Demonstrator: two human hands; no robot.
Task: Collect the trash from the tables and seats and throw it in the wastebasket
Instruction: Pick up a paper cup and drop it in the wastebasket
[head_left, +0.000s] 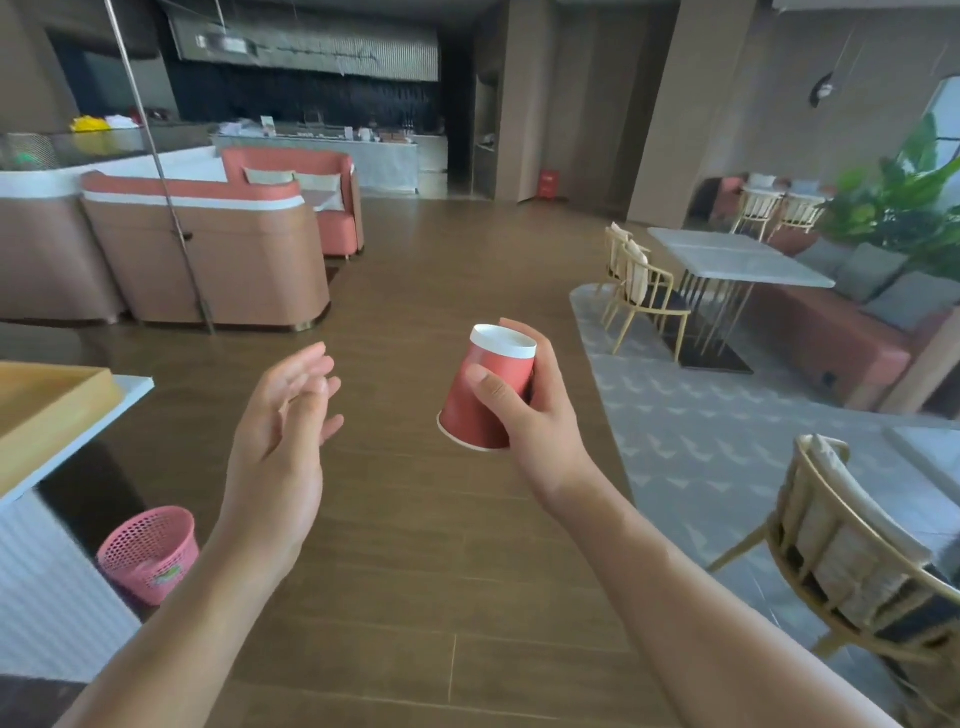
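The floor (415, 260) is brown wood. Far on the left stand two pink sofas (234, 260) with white edges. Behind them, by the far wall, is a long counter (332, 150) in a dark corner. On the right a white table (737, 257) stands on a grey rug (701, 415), with gold chairs (636, 280) beside it. A big green plant (904, 202) grows far right. The walls (727, 104) are brown.

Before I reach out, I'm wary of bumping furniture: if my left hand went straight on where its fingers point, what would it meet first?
Nothing near: the left hand points over bare wooden floor. The pink sofa lies far ahead, though depth is unclear.
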